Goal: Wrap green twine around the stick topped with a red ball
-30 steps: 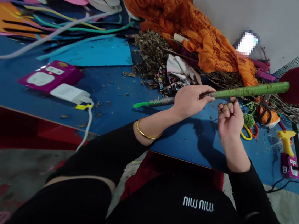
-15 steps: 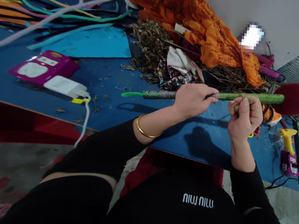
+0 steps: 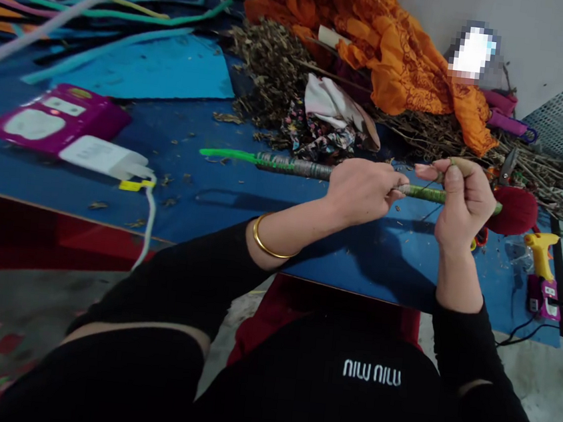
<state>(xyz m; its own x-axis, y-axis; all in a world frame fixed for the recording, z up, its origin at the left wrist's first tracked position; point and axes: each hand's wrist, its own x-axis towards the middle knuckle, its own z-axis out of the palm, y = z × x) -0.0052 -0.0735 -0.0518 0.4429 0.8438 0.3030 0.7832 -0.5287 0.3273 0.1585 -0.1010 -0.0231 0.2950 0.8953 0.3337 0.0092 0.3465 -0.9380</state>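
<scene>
A long stem [image 3: 310, 170] lies across in front of me, wrapped in grey and green, with a bright green tip [image 3: 227, 154] at its left end. At the other end is a dark red rounded head [image 3: 517, 212]. My left hand [image 3: 361, 189], with a gold bangle at the wrist, is closed around the stem's middle. Just above the green part, my right hand [image 3: 466, 200] pinches a thin dark strand [image 3: 431, 182] that runs down to the stem beside my left fingers. What sits inside the right palm is hidden.
Dried twigs and leaves [image 3: 266, 68], orange cloth [image 3: 402, 62] and scissors [image 3: 508, 166] lie at the back. A purple power strip [image 3: 78, 109] with a white plug stands left. A yellow glue gun [image 3: 540, 252] is at the right. Foam strips [image 3: 101, 14] fill the far left.
The stem has tilted, so its red head now sits lower and nearer my right hand. My right fingers have risen a little with the strand; my left hand keeps its hold.
</scene>
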